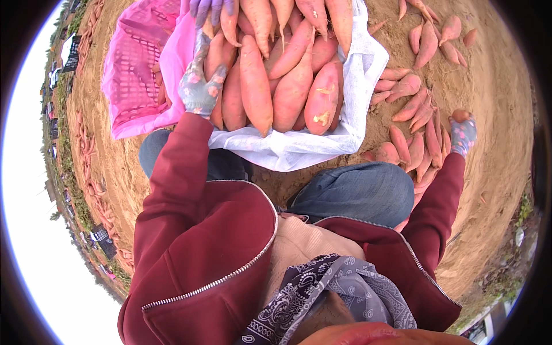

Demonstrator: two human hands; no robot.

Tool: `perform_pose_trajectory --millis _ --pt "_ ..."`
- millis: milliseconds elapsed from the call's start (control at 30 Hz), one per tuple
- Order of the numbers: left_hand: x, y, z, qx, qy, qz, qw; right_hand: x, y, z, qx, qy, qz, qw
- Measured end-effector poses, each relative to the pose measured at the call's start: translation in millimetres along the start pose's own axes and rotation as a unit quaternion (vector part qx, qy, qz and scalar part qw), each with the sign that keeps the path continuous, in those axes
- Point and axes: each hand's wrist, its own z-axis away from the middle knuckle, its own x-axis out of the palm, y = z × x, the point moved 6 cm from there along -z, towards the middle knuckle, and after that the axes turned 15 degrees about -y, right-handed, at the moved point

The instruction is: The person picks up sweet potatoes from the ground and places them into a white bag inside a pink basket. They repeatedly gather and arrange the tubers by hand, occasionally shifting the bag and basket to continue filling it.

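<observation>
My left hand, in a grey floral glove, lies at the left edge of a crate lined with white cloth. Its thumb and fingers are apart, against sweet potatoes heaped inside. Far to the right, my right hand, in a matching glove, is closed around a brownish rounded thing, apparently the end of a sweet potato; the rest is hidden. Beside that hand, loose sweet potatoes lie on the soil. One large sweet potato in the crate has pale, damaged skin patches.
Another person's purple-gloved hand reaches over the crate's far left corner. A pink-lined crate adjoins on the left. More sweet potatoes lie on sandy soil at the upper right. Black crates and rows of sweet potatoes are farther left.
</observation>
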Motion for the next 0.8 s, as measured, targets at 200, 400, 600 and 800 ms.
perform_pose_trajectory --millis 200,400,600,800 --pt "-25 28 -3 -0.038 0.018 -0.037 0.998 -131 -36 83 -0.076 0.113 -0.439 0.888" --pt "-8 170 3 0.108 -0.124 0.492 0.855 -171 -207 188 -0.303 -0.001 -0.671 0.677" --pt "33 196 -23 -0.088 -0.143 0.837 0.52 -122 -296 235 -0.287 -0.271 -0.618 0.68" --pt "24 146 -48 0.019 -0.205 0.289 0.935 -127 -302 236 -0.39 -0.271 -0.543 0.693"
